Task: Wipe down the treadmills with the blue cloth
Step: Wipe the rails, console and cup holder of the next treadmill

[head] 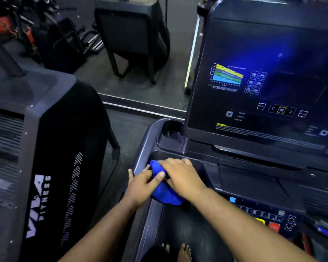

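The blue cloth (pixel 164 194) lies bunched in the left tray of the treadmill console (pixel 180 220), below the cup holder (pixel 171 134). My right hand (pixel 182 176) presses flat on top of the cloth. My left hand (pixel 144 183) grips the cloth's left side, thumb and fingers pinching it at the console's left rim. The console screen (pixel 269 82) rises behind, dark with a coloured chart and an OK button lit.
A second treadmill's black motor cover marked VIVA FITNESS (pixel 45 167) stands close on the left. A mirror (pixel 136 53) behind reflects gym equipment. Console buttons (pixel 269 220) sit at the lower right. Bare feet (pixel 176 250) show on the belt below.
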Demonstrator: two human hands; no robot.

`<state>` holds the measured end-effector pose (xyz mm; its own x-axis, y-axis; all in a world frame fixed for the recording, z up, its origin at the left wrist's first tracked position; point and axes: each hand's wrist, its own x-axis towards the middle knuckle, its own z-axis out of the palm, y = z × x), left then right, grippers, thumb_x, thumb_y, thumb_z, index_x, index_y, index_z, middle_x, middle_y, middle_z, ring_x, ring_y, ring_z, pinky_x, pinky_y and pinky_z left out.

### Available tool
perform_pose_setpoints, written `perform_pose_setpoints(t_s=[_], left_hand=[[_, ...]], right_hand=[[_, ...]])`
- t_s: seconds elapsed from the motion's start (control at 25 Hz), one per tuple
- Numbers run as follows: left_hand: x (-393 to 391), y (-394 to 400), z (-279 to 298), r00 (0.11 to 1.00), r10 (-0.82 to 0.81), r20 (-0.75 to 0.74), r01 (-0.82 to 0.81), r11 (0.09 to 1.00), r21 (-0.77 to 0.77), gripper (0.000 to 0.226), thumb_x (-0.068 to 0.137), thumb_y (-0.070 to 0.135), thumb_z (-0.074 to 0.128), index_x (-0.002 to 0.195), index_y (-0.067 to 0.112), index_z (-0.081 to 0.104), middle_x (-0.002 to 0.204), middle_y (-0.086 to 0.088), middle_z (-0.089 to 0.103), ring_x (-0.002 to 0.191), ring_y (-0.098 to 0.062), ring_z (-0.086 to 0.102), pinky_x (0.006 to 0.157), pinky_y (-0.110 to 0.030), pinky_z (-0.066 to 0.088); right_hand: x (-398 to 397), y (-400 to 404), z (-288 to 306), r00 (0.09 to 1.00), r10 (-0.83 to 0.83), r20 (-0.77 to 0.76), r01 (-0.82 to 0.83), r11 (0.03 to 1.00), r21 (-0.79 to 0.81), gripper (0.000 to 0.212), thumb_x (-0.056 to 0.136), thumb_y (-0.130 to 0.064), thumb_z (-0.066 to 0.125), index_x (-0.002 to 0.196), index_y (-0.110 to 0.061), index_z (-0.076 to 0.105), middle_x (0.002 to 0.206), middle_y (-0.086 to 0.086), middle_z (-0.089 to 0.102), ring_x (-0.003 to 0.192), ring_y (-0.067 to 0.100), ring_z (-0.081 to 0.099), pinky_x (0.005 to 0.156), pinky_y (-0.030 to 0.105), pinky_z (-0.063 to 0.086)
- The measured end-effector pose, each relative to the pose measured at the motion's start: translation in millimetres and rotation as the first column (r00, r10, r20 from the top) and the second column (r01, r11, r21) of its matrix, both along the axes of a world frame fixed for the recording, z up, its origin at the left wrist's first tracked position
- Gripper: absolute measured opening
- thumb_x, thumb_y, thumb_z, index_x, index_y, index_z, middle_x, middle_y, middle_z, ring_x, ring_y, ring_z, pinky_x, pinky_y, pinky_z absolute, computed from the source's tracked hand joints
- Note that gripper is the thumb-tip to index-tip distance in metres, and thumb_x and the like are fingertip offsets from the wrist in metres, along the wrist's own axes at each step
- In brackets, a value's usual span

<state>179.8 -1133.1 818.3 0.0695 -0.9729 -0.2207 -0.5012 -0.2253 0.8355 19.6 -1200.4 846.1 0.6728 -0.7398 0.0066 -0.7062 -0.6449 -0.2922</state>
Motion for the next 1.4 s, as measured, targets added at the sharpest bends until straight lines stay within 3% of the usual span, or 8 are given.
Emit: perform_pose_setpoints(t_s=[0.08, 0.36, 0.48, 0.52, 0.6, 0.8, 1.12, 1.4], left_hand=[[0.2, -23.3, 6.2, 0.910, 0.120, -0.397, -0.136, 0.991, -0.013, 0.049, 0.082, 0.058, 0.063, 0.105, 0.016, 0.071, 0.106, 0.001, 0.075, 0.103, -0.016, 0.063, 0.100, -0.047, 0.047], [24.7, -126.8, 24.1, 0.730, 0.096, -0.677, -0.144, 0.989, -0.015, 0.027, 0.099, 0.010, 0.051, 0.116, 0.023, 0.068, 0.121, -0.008, 0.070, 0.115, -0.022, 0.064, 0.102, -0.037, 0.047], [43.8, -149.9, -3.2, 0.996, 0.048, -0.078, -0.051, 0.998, -0.046, 0.032, 0.104, 0.026, 0.044, 0.133, 0.028, 0.058, 0.139, 0.001, 0.058, 0.132, -0.023, 0.049, 0.104, -0.041, 0.036], [52.6, -151.7, -14.7, 0.959, 0.072, 0.274, -0.060, 0.997, -0.051, 0.035, 0.104, 0.035, 0.042, 0.137, 0.031, 0.054, 0.147, 0.002, 0.049, 0.137, -0.023, 0.041, 0.106, -0.044, 0.031], [59.9, -151.0, -29.3, 0.868, 0.051, 0.494, -0.051, 0.999, -0.015, 0.045, 0.104, 0.042, 0.037, 0.147, 0.032, 0.042, 0.162, 0.001, 0.025, 0.147, -0.022, 0.023, 0.112, -0.050, 0.024], [52.4, -167.8, -39.4, 0.863, -0.051, 0.502, 0.071, 0.997, -0.021, 0.052, 0.106, 0.033, 0.030, 0.157, 0.026, 0.020, 0.167, 0.007, 0.003, 0.153, -0.012, 0.003, 0.121, -0.054, 0.010], [53.7, -167.2, -45.6, 0.911, -0.036, 0.410, 0.045, 0.999, -0.013, 0.054, 0.106, 0.032, 0.030, 0.158, 0.025, 0.017, 0.166, 0.013, 0.004, 0.152, -0.006, 0.001, 0.123, -0.051, 0.007], [62.0, -171.4, -54.9, 0.964, -0.027, 0.265, 0.038, 0.999, -0.036, 0.054, 0.105, 0.024, 0.033, 0.157, 0.024, 0.021, 0.165, 0.013, 0.006, 0.152, -0.005, 0.002, 0.123, -0.049, 0.003]], right_hand=[[10.8, -5.4, 7.4, 0.992, -0.109, 0.065, 0.119, 0.974, -0.193, 0.060, 0.083, -0.023, 0.060, 0.141, -0.025, 0.046, 0.130, -0.004, 0.055, 0.119, 0.020, 0.053, 0.100, 0.041, 0.040], [54.5, -22.4, -20.1, 0.864, -0.336, 0.375, 0.402, 0.908, -0.114, 0.062, 0.096, -0.029, 0.048, 0.151, -0.009, 0.030, 0.154, 0.014, 0.035, 0.145, 0.028, 0.028, 0.120, 0.050, 0.023], [71.7, -50.3, -31.0, 0.880, -0.401, 0.253, 0.415, 0.910, 0.000, 0.068, 0.098, -0.035, 0.037, 0.156, -0.008, 0.014, 0.163, 0.017, 0.014, 0.152, 0.029, 0.009, 0.123, 0.049, 0.009], [76.9, -62.3, -34.0, 0.897, -0.414, 0.156, 0.414, 0.909, 0.033, 0.070, 0.098, -0.038, 0.036, 0.157, -0.009, 0.010, 0.164, 0.018, 0.009, 0.153, 0.031, 0.004, 0.124, 0.048, 0.006], [84.9, -92.2, -40.2, 0.895, -0.446, -0.020, 0.444, 0.884, 0.148, 0.072, 0.101, -0.042, 0.036, 0.157, -0.008, 0.006, 0.164, 0.019, 0.004, 0.153, 0.032, 0.003, 0.124, 0.044, 0.003], [99.7, -163.5, -39.6, 0.787, -0.560, -0.259, 0.617, 0.723, 0.310, 0.060, 0.096, -0.041, 0.033, 0.134, 0.003, 0.047, 0.137, 0.023, 0.054, 0.131, 0.034, 0.046, 0.116, 0.040, 0.024], [105.7, -180.5, -24.7, 0.733, -0.301, -0.611, 0.516, 0.830, 0.211, 0.074, 0.096, -0.062, 0.013, 0.115, -0.014, 0.066, 0.117, 0.009, 0.067, 0.112, 0.029, 0.058, 0.094, 0.042, 0.034], [87.8, -142.4, -49.2, 0.837, -0.439, -0.327, 0.496, 0.861, 0.114, 0.084, 0.092, -0.069, 0.014, 0.133, -0.005, 0.050, 0.138, 0.015, 0.055, 0.135, 0.028, 0.043, 0.119, 0.041, 0.019]])
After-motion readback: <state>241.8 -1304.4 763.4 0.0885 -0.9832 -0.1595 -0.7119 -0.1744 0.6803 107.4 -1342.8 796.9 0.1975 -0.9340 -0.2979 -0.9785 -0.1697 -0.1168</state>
